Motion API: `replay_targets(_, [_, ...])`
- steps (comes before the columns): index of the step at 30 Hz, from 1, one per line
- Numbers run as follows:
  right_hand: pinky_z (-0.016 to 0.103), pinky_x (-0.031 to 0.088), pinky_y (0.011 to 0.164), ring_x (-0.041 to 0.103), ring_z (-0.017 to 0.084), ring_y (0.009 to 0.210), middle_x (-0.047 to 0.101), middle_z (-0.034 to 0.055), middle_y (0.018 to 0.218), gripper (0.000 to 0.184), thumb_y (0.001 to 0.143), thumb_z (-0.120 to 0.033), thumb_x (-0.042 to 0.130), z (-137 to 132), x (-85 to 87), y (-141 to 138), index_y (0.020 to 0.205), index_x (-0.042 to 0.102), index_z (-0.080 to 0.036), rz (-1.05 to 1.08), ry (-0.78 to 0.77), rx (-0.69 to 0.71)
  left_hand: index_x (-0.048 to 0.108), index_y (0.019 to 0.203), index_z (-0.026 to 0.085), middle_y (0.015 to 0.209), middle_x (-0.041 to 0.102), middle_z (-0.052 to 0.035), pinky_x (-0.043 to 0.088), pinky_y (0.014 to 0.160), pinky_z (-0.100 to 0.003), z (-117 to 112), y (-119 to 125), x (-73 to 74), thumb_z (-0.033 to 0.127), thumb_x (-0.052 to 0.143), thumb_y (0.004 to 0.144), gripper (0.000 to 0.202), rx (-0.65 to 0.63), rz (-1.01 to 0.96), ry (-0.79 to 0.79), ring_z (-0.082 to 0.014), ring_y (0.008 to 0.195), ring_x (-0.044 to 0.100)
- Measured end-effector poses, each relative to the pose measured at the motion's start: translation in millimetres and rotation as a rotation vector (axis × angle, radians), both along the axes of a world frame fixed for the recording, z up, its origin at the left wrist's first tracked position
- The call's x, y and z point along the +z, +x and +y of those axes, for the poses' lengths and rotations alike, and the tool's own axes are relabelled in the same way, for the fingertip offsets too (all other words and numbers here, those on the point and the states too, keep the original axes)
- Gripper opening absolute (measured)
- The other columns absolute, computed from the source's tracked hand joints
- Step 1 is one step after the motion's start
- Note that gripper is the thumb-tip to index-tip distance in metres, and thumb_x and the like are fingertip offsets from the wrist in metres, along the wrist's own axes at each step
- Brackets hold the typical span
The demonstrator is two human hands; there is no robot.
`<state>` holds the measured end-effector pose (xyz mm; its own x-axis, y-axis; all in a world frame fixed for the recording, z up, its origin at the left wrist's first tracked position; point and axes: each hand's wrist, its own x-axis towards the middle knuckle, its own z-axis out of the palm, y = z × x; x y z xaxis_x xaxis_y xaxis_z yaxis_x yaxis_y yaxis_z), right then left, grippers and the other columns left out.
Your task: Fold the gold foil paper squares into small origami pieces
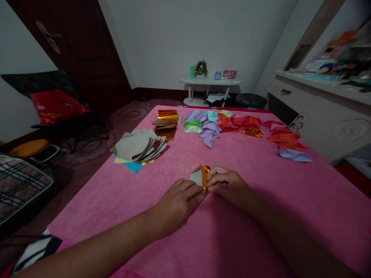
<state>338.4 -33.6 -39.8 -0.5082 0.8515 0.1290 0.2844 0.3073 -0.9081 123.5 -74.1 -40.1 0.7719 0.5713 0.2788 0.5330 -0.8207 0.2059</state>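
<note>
Hands (178, 200), shiny gold paper (204, 176), grey-backed, partly folded

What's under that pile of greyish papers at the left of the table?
Beneath the greyish pile, a blue sheet and some pale yellow paper stick out toward the near side. The rest is covered, so anything else there can't be seen.

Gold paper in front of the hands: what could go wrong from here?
The gold paper is small, with the left hand and right hand both on it; uneven pressure might skew the fold or tear it.
The stack of grey sheets is loosely fanned, so a bump could scatter it.
The purple folded paper lies near the table's right edge; a stray sleeve or arm might brush it off.
</note>
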Motion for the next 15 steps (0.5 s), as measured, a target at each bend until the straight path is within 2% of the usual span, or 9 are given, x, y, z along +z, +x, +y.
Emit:
replay_targets(7, [0.023,0.038,0.059,0.051,0.011,0.068,0.052,0.0002,0.076,0.016,0.068,-0.004,0.058,-6,1.4,-10,0.059,0.062,-0.016,-0.094,0.024,-0.163,0.059,0.109,0.011,0.102,0.064,-0.0104,0.049,0.085,-0.035,-2,1,-2.9,0.014,0.040,0.094,0.024,-0.011,-0.109,-0.017,-0.0206,0.097,0.058])
replay_targets(12, [0.023,0.036,0.056,0.048,0.010,0.064,0.050,-0.0005,0.073,0.015,0.067,-0.006,0.058,-5,-1.4,-13,0.056,0.058,-0.016,-0.132,0.057,-0.188,0.059,0.101,0.013,0.096,0.063,-0.0113,0.051,0.083,-0.035,-4,1,-5.2,0.011,0.038,0.093,0.023,-0.032,-0.183,-0.056,-0.0200,0.095,0.059])
replay_targets(15, [0.023,0.036,0.056,0.048,0.011,0.065,0.050,-0.0003,0.072,0.016,0.066,-0.005,0.056,-4,-3.6,-14,0.055,0.056,-0.017,-0.142,0.059,-0.185,0.056,0.105,0.014,0.096,0.062,-0.0113,0.052,0.083,-0.036,-5,0,-6.6,0.011,0.038,0.091,0.024,-0.020,-0.222,-0.096,-0.0200,0.094,0.058])
